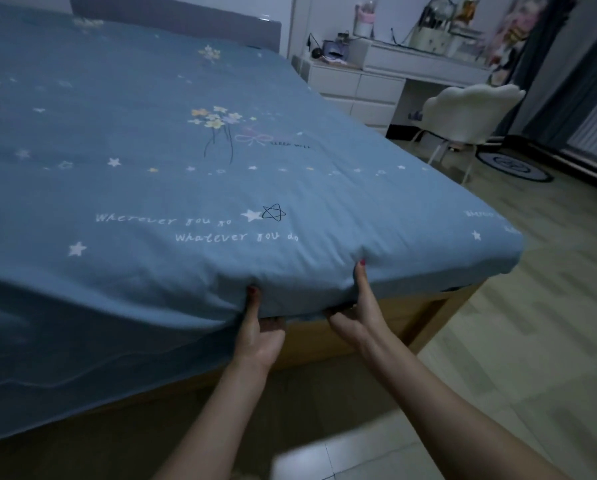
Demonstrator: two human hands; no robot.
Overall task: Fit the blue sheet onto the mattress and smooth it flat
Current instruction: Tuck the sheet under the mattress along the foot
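The blue sheet point(193, 174), printed with stars, flowers and white writing, covers the top of the mattress. At the near right corner it wraps round the mattress edge. To the left the sheet hangs loose over the bed's side. My left hand point(260, 327) grips the sheet-covered foot edge, thumb on the side face and fingers tucked underneath. My right hand point(357, 313) grips the same edge a little to the right, thumb up on the fabric, fingers hidden below. The mattress itself is hidden under the sheet.
The wooden bed frame point(428, 313) shows under the mattress. A grey headboard point(186, 19) stands at the far end. Right of the bed are white drawers point(356, 90), a cluttered dresser point(425, 60), a white chair point(470, 109) and a round rug point(513, 166) on the light floor.
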